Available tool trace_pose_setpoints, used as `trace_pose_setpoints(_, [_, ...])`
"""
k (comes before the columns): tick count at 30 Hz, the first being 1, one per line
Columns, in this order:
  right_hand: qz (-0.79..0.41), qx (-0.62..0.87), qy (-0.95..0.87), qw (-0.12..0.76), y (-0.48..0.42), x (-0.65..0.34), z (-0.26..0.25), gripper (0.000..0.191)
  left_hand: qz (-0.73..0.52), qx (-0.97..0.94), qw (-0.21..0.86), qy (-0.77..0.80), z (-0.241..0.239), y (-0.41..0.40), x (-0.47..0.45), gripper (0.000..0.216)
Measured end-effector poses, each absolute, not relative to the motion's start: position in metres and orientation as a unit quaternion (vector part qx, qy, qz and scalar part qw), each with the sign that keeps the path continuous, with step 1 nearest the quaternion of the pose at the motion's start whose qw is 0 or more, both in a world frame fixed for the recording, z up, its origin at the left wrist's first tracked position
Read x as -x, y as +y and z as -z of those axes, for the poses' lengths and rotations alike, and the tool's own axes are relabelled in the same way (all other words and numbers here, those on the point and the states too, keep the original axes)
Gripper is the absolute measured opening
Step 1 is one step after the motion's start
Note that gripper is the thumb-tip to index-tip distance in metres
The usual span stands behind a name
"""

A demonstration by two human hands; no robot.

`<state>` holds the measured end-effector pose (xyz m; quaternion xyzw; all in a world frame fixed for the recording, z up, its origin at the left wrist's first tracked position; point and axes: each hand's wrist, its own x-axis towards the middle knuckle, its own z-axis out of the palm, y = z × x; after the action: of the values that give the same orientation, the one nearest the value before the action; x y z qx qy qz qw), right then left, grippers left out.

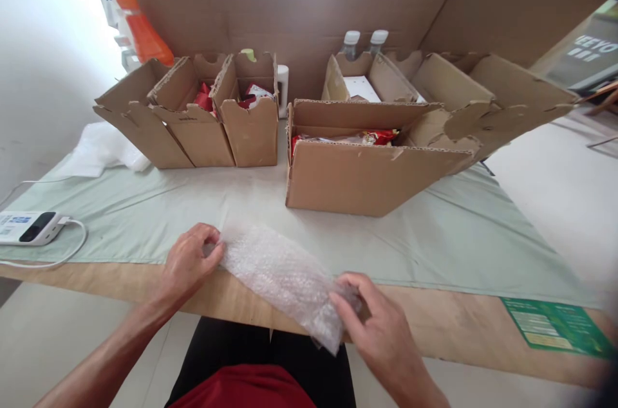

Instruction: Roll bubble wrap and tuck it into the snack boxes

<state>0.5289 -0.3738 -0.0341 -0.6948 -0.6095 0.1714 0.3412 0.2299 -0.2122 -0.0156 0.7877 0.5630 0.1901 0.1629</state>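
A strip of clear bubble wrap [282, 273] stretches between my hands, slanting down to the right over the table's front edge. At its upper left corner my left hand [193, 257] pinches it between thumb and fingers. Closed on its right end is my right hand [374, 315], thumb on top and fingers behind. Something dark shows near the lower right end of the wrap, too small to make out. Behind the wrap stands a long open cardboard box [357, 179] with red packets [381, 137] in it.
Three narrow cardboard boxes [197, 138] stand at the back left, several more at the back right. An orange bottle [145, 31] is behind them. A power bank [31, 228] with a white cable lies left, a green printed sheet [555, 325] front right. White wrapping [106, 147] lies back left.
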Motion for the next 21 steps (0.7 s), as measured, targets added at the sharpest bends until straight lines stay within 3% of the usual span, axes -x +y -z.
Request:
trace_pose_setpoints(3, [-0.218, 0.685, -0.569, 0.399, -0.395, -0.500, 0.039, 0.039, -0.235, -0.755, 0.210, 0.574, -0.004, -0.201, -0.231, 0.017])
trace_pose_setpoints(6, [-0.238, 0.647, -0.585, 0.428, -0.390, -0.469, 0.039, 0.052, -0.269, -0.765, 0.188, 0.554, -0.022, -0.168, -0.243, 0.034])
trace_pose_setpoints(9, [-0.251, 0.616, -0.633, 0.396, -0.364, -0.449, 0.035, 0.048, -0.261, -0.803, 0.113, 0.523, -0.023, -0.134, -0.258, 0.056])
trace_pose_setpoints(12, [-0.281, 0.616, -0.637, 0.369, -0.343, -0.443, 0.032, 0.038, -0.251, -0.849, 0.082, 0.458, -0.008, -0.138, -0.253, 0.052])
trace_pose_setpoints(14, [-0.324, 0.624, -0.603, 0.378, -0.339, -0.445, 0.030, 0.033, -0.243, -0.890, 0.092, 0.375, 0.005, -0.169, -0.236, 0.042])
trace_pose_setpoints(17, [-0.427, 0.614, -0.527, 0.403, -0.341, -0.449, 0.028, 0.030, -0.217, -0.916, 0.139, 0.307, 0.020, -0.238, -0.210, 0.058])
trace_pose_setpoints(21, [-0.567, 0.558, -0.438, 0.419, -0.349, -0.452, 0.026, 0.038, -0.261, -0.899, 0.173, 0.306, 0.038, -0.296, -0.210, 0.062])
